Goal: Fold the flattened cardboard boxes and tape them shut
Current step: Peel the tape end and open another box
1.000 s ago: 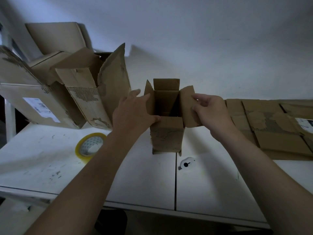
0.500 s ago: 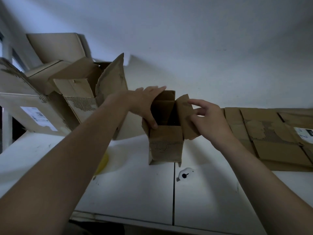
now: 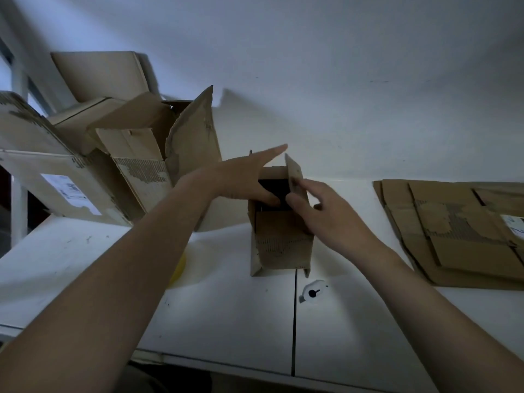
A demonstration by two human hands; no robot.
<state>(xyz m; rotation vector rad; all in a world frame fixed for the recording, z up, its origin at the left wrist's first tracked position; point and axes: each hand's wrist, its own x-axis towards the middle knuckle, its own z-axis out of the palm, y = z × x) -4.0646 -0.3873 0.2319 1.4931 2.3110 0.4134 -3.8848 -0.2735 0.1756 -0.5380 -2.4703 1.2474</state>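
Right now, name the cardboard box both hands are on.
The small upright box mid-table, left hand and right hand at its top flaps; the left heap and right flattened stack sit aside.

White table [image 3: 226, 321], plain white wall [image 3: 340, 80], dim light.

Box label [image 3: 69, 191] print illegible.

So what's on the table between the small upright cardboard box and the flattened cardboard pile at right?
Head view: bare white tabletop; only the right hand reaches across it.
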